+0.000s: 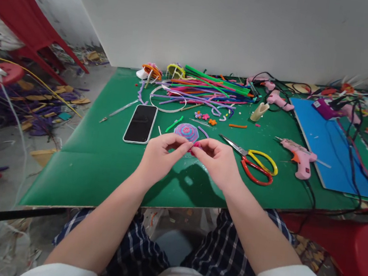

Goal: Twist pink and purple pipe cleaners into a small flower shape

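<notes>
My left hand (167, 154) and my right hand (215, 160) meet over the green table, thumbs and forefingers pinched on a small pink fuzzy piece (196, 146), probably bent pipe cleaner; the fingers cover most of it. Just beyond the fingertips lies a round spiral disc (186, 132) in pink, blue and purple. A short purple pipe cleaner (203, 132) curves beside the disc. Small pipe-cleaner flowers (206, 116) in purple, pink and orange sit farther back. To the right of my right hand rest scissors (245, 153) with one yellow and one red handle, blades apart.
A phone (140, 123) lies left of my hands. Behind are a heap of pipe cleaners (206, 89) and a white ring (161, 105). On the right are a pink glue gun (298, 157) with its cord, a blue board (326, 151) and tangled cables. A white panel (218, 25) borders the back.
</notes>
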Available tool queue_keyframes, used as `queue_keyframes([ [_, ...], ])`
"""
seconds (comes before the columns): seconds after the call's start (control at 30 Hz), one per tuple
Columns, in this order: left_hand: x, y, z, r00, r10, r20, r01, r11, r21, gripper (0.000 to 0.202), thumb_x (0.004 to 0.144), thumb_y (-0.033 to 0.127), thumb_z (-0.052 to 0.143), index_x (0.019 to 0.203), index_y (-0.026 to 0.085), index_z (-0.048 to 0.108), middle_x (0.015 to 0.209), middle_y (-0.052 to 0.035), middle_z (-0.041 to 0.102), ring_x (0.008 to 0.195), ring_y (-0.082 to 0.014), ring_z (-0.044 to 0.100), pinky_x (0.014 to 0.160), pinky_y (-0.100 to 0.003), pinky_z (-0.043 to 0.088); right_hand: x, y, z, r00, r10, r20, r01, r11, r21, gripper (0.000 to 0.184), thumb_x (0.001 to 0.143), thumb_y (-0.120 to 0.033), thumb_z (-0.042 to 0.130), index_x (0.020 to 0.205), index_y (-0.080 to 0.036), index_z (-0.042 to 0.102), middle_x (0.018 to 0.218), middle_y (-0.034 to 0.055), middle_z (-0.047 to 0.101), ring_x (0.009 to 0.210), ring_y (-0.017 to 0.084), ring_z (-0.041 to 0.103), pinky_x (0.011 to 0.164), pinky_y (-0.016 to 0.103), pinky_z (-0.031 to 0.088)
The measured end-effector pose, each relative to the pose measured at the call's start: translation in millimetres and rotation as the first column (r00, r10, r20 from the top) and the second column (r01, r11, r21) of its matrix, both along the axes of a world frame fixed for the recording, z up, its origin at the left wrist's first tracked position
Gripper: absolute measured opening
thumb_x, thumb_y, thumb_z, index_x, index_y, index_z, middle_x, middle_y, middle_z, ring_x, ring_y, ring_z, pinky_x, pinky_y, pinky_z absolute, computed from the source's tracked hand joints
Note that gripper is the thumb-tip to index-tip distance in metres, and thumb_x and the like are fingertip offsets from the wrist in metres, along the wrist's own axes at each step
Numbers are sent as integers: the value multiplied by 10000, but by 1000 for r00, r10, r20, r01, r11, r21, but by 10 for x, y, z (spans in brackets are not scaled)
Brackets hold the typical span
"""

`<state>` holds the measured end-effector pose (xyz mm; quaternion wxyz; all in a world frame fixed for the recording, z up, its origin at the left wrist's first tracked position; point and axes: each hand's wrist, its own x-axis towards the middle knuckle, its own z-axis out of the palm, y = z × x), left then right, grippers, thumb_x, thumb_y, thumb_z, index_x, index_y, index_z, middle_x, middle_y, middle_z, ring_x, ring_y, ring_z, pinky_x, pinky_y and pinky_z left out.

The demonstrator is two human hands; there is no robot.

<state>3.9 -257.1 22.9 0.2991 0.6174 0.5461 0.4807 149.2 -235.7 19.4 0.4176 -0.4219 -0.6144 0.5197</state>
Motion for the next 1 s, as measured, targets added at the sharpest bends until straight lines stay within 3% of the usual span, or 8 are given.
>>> queue_keyframes([
  [0.17, -23, 16, 32, 1000, 11, -29, -12, 1000, -23, 157, 755, 306, 568, 749, 169, 645, 712, -5, 653, 642, -110, 581, 599, -211, 449, 19, 23, 13, 1000, 15, 11, -15, 1000, -5, 167, 714, -335, 606, 760, -177, 635, 710, 0, 644, 650, 112, 571, 619, 247, 444],
  [0.43, -92, 59, 56, 976, -147, 159, 179, 962, -208, 211, 738, 362, 591, 716, 157, 641, 642, 0, 639, 609, -105, 565, 578, -214, 435, 113, 100, 51, 999, 29, -45, -29, 1000, 1, 184, 686, -323, 642, 821, -199, 665, 757, 6, 670, 700, 124, 603, 662, 265, 471],
  [0.63, -11, 42, 29, 936, -78, 342, 179, 944, -276, 264, 736, 401, 583, 766, 149, 652, 697, -23, 651, 671, -126, 587, 629, -239, 472, 53, 77, 1, 992, -126, -1, 125, 988, 95, 142, 695, -315, 628, 750, -188, 655, 714, 1, 669, 653, 121, 606, 645, 265, 488],
  [0.77, 28, 38, 14, 917, -25, 398, 150, 946, -286, 242, 668, 350, 665, 781, 138, 639, 683, -19, 645, 667, -126, 589, 634, -238, 467, 40, 49, 7, 987, -156, 44, 144, 970, 197, 131, 727, -299, 604, 790, -193, 647, 755, 0, 667, 678, 121, 613, 657, 258, 495],
  [0.87, 11, 44, 16, 883, -5, 470, 167, 938, -303, 208, 670, 321, 668, 747, 132, 624, 631, -3, 622, 615, -106, 570, 613, -231, 453, 65, 46, 26, 981, -147, 123, 93, 926, 366, 106, 756, -252, 585, 829, -213, 651, 808, -3, 670, 744, 122, 612, 711, 266, 490],
  [1.0, -42, 53, 28, 823, -53, 565, 290, 895, -339, 180, 677, 300, 665, 710, 132, 611, 607, 14, 591, 580, -84, 539, 593, -221, 433, 120, 81, 37, 968, -117, 222, -39, 805, 591, 122, 783, -201, 562, 848, -235, 660, 825, -4, 679, 791, 125, 599, 743, 280, 481],
])
